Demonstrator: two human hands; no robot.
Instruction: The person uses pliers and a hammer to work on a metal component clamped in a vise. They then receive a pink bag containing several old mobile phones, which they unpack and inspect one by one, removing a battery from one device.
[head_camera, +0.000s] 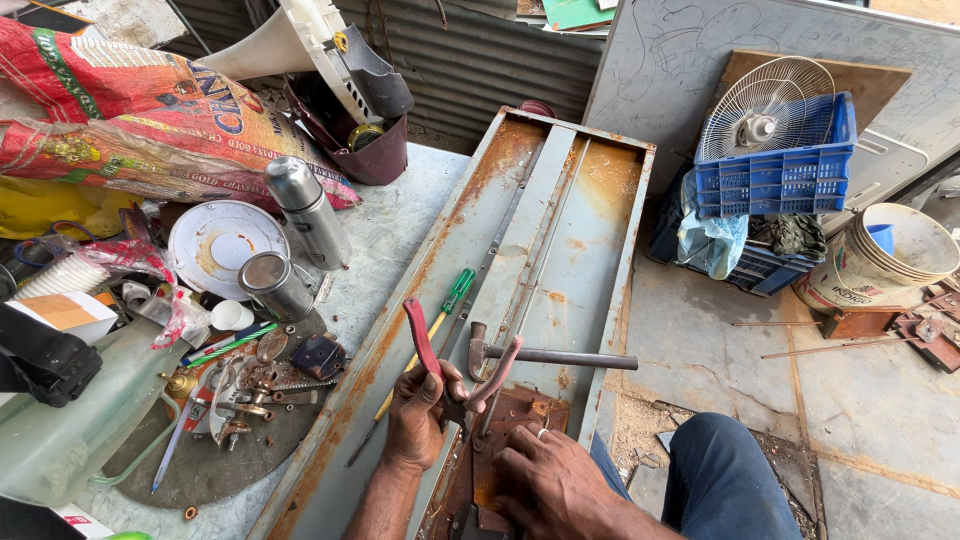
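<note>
**Hands at work with red-handled pliers on a rusted metal panel**

Containers. A blue plastic crate (778, 170) stood on the floor at upper right and carried a round wire fan guard (765, 108), which leaned against a board. Beside the crate, a stack of white buckets (893, 258) sat nested one in another; a small blue object lay inside the top one. On the table (395, 235) at left, a dark red bin (372, 155) held plastic parts, and an open steel tin (274, 284) stood near a steel flask (307, 210). The tin's contents could not be made out.

Position. The left hand (420, 415) closed its grip round the pliers (455, 370), with the fingers wrapped over the handles near the joint. The right hand (550, 480) lay flat, palm down, on a rusty brown plate (520, 410) just beside the pliers' nose; whether it gripped anything could not be told. Both rested on the long grey metal panel (545, 230).

Orientation. The pliers' two red handles splayed upward and away from the person, and the nose pointed down toward the plate. A hammer (550, 355) lay across the panel just beyond them, with its head at the left. A green-handled screwdriver (440, 320) lay slantwise at the panel's left edge.
</note>
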